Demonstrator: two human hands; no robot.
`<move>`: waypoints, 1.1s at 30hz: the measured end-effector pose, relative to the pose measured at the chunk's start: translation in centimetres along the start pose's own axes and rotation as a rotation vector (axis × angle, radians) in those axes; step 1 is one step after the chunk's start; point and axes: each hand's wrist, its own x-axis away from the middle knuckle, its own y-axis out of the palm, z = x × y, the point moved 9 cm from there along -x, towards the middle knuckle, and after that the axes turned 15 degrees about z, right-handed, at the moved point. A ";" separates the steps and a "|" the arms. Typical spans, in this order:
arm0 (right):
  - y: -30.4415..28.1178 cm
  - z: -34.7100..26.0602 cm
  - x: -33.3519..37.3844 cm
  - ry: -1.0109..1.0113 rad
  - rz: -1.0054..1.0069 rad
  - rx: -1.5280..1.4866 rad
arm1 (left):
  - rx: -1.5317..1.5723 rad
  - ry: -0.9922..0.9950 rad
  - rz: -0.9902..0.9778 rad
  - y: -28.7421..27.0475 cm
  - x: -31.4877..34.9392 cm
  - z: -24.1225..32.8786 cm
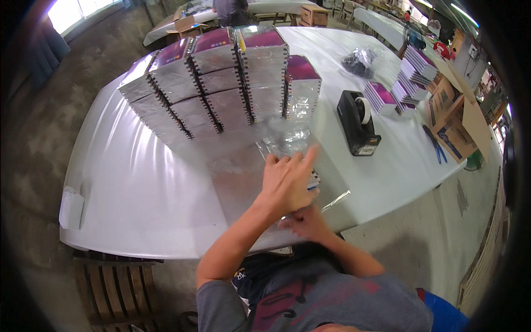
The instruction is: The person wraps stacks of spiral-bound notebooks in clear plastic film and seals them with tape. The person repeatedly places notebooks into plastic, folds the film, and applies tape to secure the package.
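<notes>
Glossy clear film (pixel 287 143) lies at the centre of the frame, crinkled and catching bright glints at its upper part, with a shiny edge running to the right of the hands. The left hand (pixel 287 180) is palm down over it, fingers stretched out, not clenched; its underside is hidden, so whether it grips anything cannot be told. Directly beneath and just right of that hand, a small bundle (pixel 315 180) shows only a sliver of pale page edges with dark marks, the rest covered. The right hand (pixel 307 222) is just below the left one, blurred and partly overlapped by it, and whether it is closed on something cannot be made out. At upper centre stand blocky stacks of books (pixel 221 83), purple-topped and pale-sided, with dark toothed edges and a sheen of plastic. Right of centre sit a smooth black tape dispenser (pixel 354 124) with a pale round roll, and stepped piles of thin purple-covered booklets (pixel 381 98). A crumpled clear plastic heap (pixel 359 61) lies above them, its contents unclear. At far right a brown cardboard box (pixel 454 119) spreads stiff flaps beside a blue-handled tool (pixel 437 146), its type uncertain.
</notes>
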 end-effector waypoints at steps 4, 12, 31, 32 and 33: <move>4.7 -0.1 3.3 0.244 -0.400 -0.647 | 0.582 -0.330 0.194 -3.5 1.5 -1.2; -4.2 0.7 -2.2 -0.003 -0.091 -1.035 | 0.530 -0.301 0.253 -0.4 10.5 -3.8; -12.6 -13.9 -1.4 -0.791 0.124 -0.244 | 0.586 0.099 0.812 -11.3 6.5 -1.2; -13.3 -12.5 -1.4 -0.677 0.160 -0.460 | 0.696 0.033 0.915 -12.2 7.3 -2.2; -14.0 -10.7 -1.3 -0.552 0.198 -0.674 | 0.808 -0.037 1.013 -12.8 8.4 -3.2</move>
